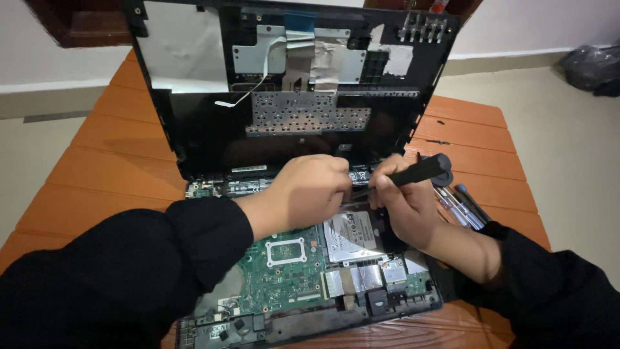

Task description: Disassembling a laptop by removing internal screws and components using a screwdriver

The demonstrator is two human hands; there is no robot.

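My right hand [403, 203] grips a black screwdriver [420, 171]; my left fingers [326, 184] pinch shut at the open laptop's [310, 258] hinge edge. A slipped tip could gouge the green board [284, 271].

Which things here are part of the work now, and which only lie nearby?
In use: left hand, right hand, black-handled screwdriver, opened laptop, green motherboard, hard drive.

Lying about: spare screwdrivers on the orange table, dark bag on the floor.
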